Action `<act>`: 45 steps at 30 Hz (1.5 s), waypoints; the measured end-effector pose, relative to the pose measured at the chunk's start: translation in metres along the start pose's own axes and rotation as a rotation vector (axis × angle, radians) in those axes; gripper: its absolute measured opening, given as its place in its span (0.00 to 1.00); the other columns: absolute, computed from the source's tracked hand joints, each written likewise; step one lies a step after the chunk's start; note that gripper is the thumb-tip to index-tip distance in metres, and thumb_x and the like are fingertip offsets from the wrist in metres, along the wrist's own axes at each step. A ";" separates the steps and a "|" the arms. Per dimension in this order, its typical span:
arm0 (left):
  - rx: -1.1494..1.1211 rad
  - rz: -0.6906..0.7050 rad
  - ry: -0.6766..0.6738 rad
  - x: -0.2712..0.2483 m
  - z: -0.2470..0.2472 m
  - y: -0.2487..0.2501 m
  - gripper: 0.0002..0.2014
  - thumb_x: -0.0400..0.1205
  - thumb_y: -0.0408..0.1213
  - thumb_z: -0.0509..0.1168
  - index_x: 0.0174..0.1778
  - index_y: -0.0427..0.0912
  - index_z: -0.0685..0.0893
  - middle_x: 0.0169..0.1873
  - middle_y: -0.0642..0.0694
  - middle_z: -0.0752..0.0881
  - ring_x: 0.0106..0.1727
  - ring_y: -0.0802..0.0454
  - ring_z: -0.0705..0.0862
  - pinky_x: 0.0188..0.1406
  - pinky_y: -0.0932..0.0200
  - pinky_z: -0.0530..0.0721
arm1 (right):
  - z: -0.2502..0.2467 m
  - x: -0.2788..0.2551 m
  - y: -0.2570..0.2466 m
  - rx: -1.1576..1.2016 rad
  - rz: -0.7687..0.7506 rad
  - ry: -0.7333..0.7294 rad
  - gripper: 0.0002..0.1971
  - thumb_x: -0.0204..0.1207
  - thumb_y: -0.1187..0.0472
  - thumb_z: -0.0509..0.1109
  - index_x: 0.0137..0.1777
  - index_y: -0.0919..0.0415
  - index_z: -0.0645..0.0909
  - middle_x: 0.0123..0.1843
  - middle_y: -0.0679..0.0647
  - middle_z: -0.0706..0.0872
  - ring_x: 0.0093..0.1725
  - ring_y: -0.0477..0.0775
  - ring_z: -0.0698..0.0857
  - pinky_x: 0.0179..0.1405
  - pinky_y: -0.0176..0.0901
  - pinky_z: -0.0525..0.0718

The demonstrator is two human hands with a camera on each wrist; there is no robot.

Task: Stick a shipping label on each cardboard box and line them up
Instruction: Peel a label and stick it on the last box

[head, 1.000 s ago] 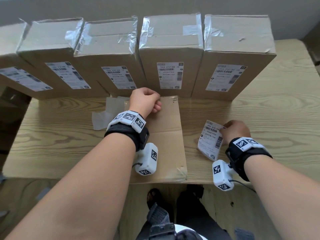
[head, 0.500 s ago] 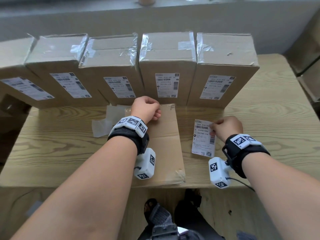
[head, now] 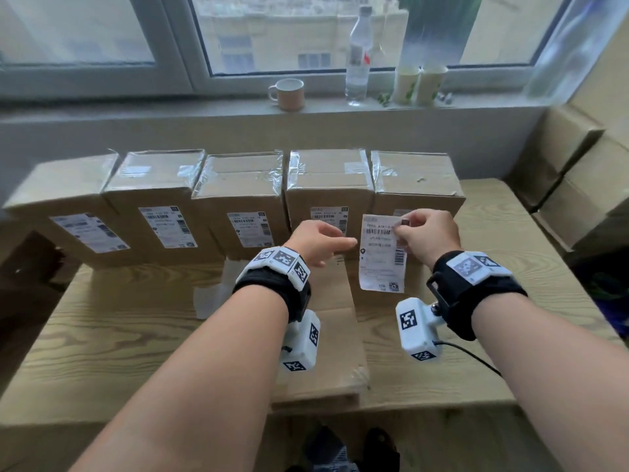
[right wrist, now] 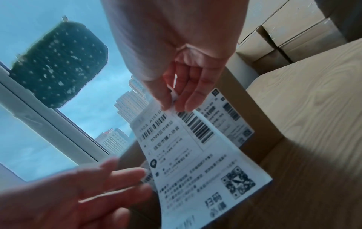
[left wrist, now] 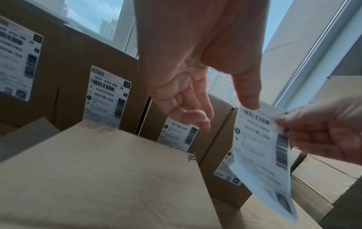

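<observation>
Several taped cardboard boxes (head: 240,189) stand in a row at the back of the wooden table (head: 112,332), each with a white label on its front. One more box (head: 335,349) lies flat near the front edge, its top bare. My right hand (head: 427,236) pinches the top corner of a loose shipping label (head: 383,253) and holds it up in the air, hanging down. My left hand (head: 318,241) hovers just left of the label with fingers straight, thumb tip close to the label's upper edge (left wrist: 252,108). In the right wrist view the label (right wrist: 195,155) hangs from thumb and fingers.
White backing paper (head: 212,298) lies on the table left of the flat box. A mug (head: 287,94), a plastic bottle (head: 357,52) and two paper cups (head: 420,84) stand on the windowsill behind. More cardboard boxes (head: 571,172) are stacked at the right.
My right hand has lifted the label off the table into the air. My left hand has left the flat box, opened, and moved toward the label. My head has tilted up.
</observation>
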State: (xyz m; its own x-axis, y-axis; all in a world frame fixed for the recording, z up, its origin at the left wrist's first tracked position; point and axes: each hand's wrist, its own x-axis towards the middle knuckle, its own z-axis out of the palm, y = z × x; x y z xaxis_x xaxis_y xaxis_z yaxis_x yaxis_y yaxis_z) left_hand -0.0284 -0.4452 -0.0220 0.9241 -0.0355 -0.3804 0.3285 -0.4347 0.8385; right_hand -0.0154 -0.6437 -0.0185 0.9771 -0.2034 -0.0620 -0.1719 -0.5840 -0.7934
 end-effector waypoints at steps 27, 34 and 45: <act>-0.228 -0.076 0.058 -0.042 -0.051 -0.015 0.04 0.85 0.30 0.64 0.46 0.36 0.84 0.28 0.44 0.88 0.25 0.56 0.84 0.29 0.62 0.84 | 0.022 -0.041 -0.048 0.189 0.105 0.098 0.09 0.75 0.66 0.74 0.34 0.60 0.83 0.36 0.58 0.91 0.33 0.55 0.92 0.41 0.51 0.92; -0.263 -0.047 0.063 -0.047 -0.054 -0.016 0.02 0.81 0.27 0.69 0.43 0.34 0.86 0.33 0.41 0.89 0.27 0.55 0.86 0.34 0.61 0.87 | 0.024 -0.040 -0.035 0.187 0.180 0.071 0.08 0.75 0.67 0.75 0.34 0.61 0.83 0.36 0.59 0.90 0.28 0.52 0.88 0.34 0.45 0.90; -0.282 -0.028 0.003 -0.052 -0.047 -0.014 0.04 0.82 0.25 0.66 0.47 0.29 0.85 0.35 0.38 0.88 0.26 0.55 0.87 0.32 0.62 0.89 | 0.020 -0.049 -0.029 -0.260 -0.061 0.197 0.19 0.71 0.62 0.75 0.62 0.52 0.80 0.60 0.55 0.81 0.60 0.57 0.82 0.57 0.48 0.82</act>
State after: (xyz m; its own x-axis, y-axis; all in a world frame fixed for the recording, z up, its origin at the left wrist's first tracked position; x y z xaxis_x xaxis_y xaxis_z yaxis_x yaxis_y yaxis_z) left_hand -0.0717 -0.3956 0.0044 0.9142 -0.0245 -0.4045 0.3951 -0.1680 0.9031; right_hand -0.0561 -0.6011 -0.0049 0.9480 -0.2952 0.1192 -0.1649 -0.7757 -0.6092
